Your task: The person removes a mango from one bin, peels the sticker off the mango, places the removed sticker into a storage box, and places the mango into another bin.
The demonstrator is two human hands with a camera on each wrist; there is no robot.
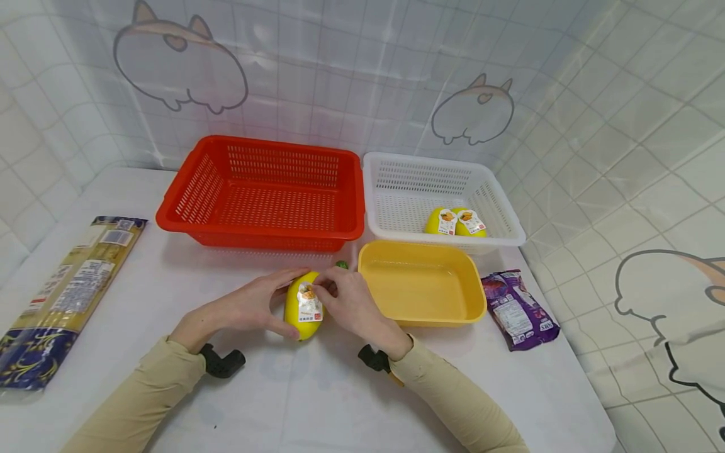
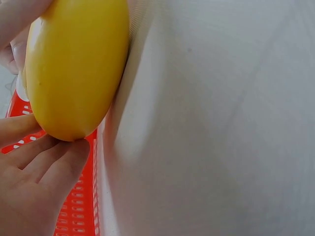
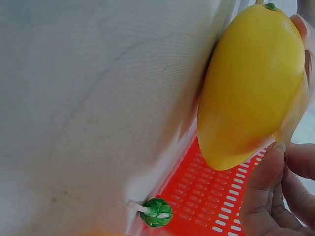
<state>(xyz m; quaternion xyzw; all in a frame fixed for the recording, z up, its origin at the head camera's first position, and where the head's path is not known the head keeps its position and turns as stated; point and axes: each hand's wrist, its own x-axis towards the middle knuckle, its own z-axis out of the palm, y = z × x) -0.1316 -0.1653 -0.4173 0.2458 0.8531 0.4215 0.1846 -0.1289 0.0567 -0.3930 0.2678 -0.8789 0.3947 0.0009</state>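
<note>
Now the left hand (image 1: 252,306) cups the yellow mango (image 1: 303,306) from its left side, fingers curled round it; the fruit sits on the table (image 1: 317,402) between both hands; the right hand (image 1: 354,308) pinches its label (image 1: 309,301) from the right.

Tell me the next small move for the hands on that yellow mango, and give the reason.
Probably lift the mango off the table and carry it toward the white basket. Both the left hand and the right hand already grip it, and two like mangoes with the same labels lie in that basket, while the red basket and yellow tub hold none.
</note>
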